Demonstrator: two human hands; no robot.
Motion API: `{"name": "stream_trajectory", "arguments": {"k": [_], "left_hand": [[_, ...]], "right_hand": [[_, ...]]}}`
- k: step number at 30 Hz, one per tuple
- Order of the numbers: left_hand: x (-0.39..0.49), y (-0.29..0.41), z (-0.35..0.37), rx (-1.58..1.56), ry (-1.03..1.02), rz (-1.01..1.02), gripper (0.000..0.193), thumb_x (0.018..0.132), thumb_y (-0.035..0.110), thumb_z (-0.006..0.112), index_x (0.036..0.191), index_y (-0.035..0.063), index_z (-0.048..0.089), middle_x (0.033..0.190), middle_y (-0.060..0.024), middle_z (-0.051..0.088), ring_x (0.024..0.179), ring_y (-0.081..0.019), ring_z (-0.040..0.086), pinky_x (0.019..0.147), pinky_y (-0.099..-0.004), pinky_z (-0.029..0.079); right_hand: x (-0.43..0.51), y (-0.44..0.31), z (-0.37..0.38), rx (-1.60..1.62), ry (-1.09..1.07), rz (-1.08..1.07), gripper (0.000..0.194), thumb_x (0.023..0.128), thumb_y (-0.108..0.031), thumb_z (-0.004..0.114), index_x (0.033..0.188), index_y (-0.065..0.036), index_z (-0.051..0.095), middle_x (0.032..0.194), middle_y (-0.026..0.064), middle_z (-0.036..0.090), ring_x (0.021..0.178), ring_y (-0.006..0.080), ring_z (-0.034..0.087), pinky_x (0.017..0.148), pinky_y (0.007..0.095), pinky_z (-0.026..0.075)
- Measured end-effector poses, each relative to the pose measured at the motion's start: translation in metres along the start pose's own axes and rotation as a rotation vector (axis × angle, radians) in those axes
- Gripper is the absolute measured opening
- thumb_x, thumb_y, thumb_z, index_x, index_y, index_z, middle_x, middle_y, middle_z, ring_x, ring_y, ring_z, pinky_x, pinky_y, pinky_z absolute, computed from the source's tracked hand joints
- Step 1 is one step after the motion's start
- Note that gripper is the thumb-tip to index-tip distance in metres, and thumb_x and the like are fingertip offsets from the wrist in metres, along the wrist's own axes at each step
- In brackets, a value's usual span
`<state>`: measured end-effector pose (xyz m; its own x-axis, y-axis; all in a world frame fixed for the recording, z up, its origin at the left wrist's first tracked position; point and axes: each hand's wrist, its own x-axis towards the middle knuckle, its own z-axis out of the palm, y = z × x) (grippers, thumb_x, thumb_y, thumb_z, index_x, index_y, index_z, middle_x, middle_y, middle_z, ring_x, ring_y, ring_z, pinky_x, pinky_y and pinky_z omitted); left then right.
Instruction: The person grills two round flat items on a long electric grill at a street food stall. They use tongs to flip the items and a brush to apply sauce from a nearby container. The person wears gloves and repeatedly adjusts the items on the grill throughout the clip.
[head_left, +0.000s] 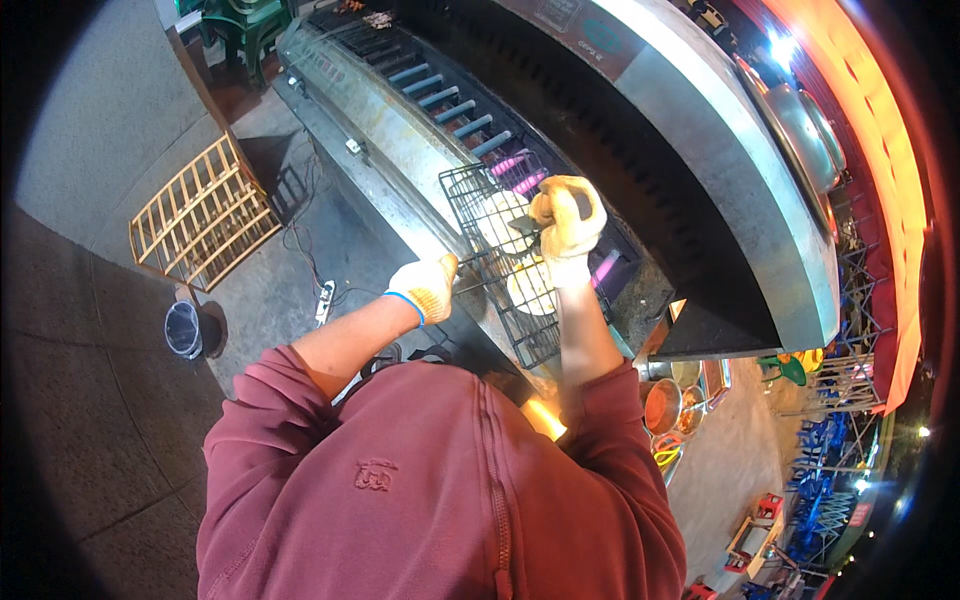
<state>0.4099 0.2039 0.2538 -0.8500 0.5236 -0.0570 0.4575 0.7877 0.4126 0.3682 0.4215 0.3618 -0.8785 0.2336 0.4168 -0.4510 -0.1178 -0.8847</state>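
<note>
A wire grilling basket lies tilted over the near end of a long metal barbecue grill. Two pale, round, flat pieces of food sit in it, one higher up and one lower. My left hand, in a white and yellow work glove, grips the basket's long wire handle. My gloved right hand is closed around a tool, perhaps scissors, whose dark blade lies over the upper piece. The tool's exact kind is unclear. Pink-glowing tubes show beneath the basket.
A metal hood overhangs the grill's far side. Metal bowls of red food stand to the right. On the floor at left are a slatted wooden rack, a dark bucket and a power strip with cables.
</note>
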Motion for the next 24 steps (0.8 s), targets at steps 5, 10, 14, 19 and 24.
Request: {"name": "stream_trajectory", "arguments": {"k": [5,10,14,19,24], "left_hand": [[0.0,0.002,-0.002,-0.007,0.015,-0.005,0.032,0.079,0.009,0.059,0.108,-0.0037,0.055,0.078,-0.0276,0.07,0.075,-0.0469,0.071,0.066,-0.054,0.055],[-0.001,0.003,-0.005,0.003,-0.011,-0.012,0.033,0.079,0.009,0.059,0.11,-0.0037,0.056,0.079,-0.0275,0.07,0.076,-0.0464,0.071,0.067,-0.0536,0.056],[0.003,0.004,-0.006,0.001,-0.028,-0.034,0.034,0.079,0.009,0.059,0.11,-0.0035,0.056,0.08,-0.0272,0.071,0.077,-0.0463,0.071,0.068,-0.053,0.056],[0.003,0.005,-0.008,0.024,-0.05,-0.032,0.035,0.079,0.009,0.06,0.111,-0.0038,0.055,0.08,-0.0273,0.071,0.078,-0.0461,0.071,0.068,-0.0527,0.056],[0.003,0.007,-0.011,0.032,-0.081,-0.041,0.035,0.08,0.01,0.06,0.112,-0.0036,0.055,0.08,-0.0276,0.071,0.078,-0.0459,0.072,0.068,-0.0527,0.056]], "right_hand": [[-0.013,0.005,-0.021,0.073,0.034,0.018,0.013,0.095,-0.006,0.061,0.093,0.006,0.066,0.063,0.0055,0.055,0.05,0.0108,0.046,0.05,0.0282,0.037],[0.01,-0.001,-0.013,0.031,0.05,0.043,0.011,0.093,-0.006,0.063,0.091,0.002,0.07,0.067,0.0039,0.061,0.055,0.0098,0.055,0.055,0.0255,0.042],[-0.003,0.005,-0.029,0.056,0.064,0.073,0.012,0.093,-0.007,0.063,0.091,0.002,0.07,0.067,0.0044,0.063,0.054,0.0105,0.055,0.054,0.0261,0.043],[0.02,-0.004,-0.021,0.087,0.091,0.035,0.01,0.093,-0.007,0.066,0.093,0.002,0.069,0.066,0.0054,0.062,0.053,0.0111,0.055,0.052,0.0266,0.041],[0.013,0.006,-0.038,0.072,0.117,0.075,0.011,0.091,-0.008,0.066,0.089,0.002,0.07,0.063,0.0044,0.06,0.052,0.0108,0.053,0.051,0.0262,0.04]]}}
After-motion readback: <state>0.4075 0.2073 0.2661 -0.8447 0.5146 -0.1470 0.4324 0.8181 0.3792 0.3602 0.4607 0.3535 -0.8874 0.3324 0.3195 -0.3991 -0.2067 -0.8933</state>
